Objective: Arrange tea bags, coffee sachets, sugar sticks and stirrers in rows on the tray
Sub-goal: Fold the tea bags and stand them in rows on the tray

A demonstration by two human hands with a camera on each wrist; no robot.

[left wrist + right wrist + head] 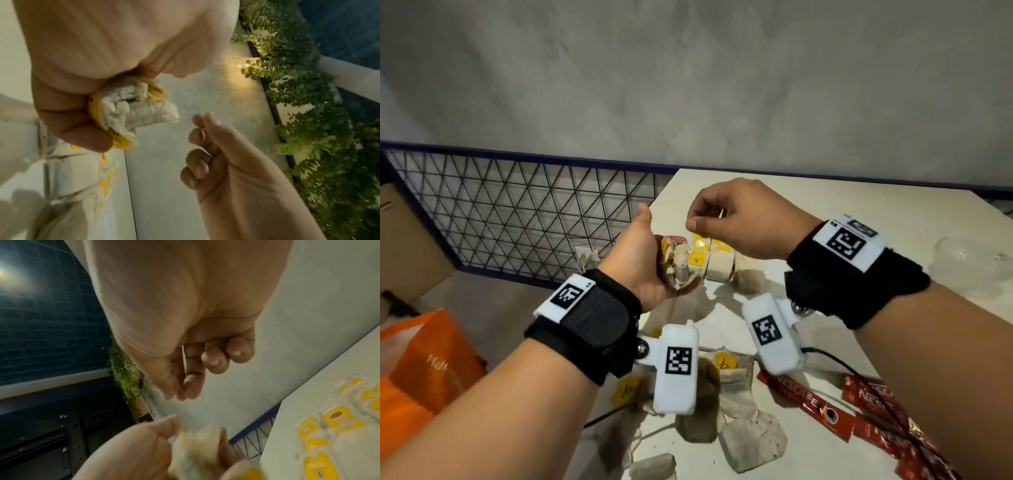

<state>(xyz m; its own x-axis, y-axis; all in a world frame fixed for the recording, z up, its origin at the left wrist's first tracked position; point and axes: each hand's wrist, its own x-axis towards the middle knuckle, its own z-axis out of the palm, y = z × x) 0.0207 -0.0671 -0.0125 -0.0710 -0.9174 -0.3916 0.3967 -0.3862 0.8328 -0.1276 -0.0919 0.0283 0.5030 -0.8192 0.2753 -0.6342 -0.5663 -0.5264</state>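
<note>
My left hand (654, 267) is raised over the white table (825, 219) and grips a crumpled bunch of tea bags (676, 262) with yellow tags, seen close in the left wrist view (131, 110). My right hand (703, 221) hovers just above and to the right of it, fingers curled. Thumb and forefinger pinch a thin white string (184, 356). Beyond the hands a row of tea bags (717, 260) with yellow tags lies on the table. Loose tea bags (753, 442) are scattered near me. Red coffee sachets (811, 404) lie at the lower right.
A wire mesh fence (517, 205) runs along the table's left edge. An orange bag (424, 363) and a cardboard box (404, 240) are on the floor at left. Clear plastic cups (969, 263) stand at the right. A black cable (859, 373) crosses the sachets.
</note>
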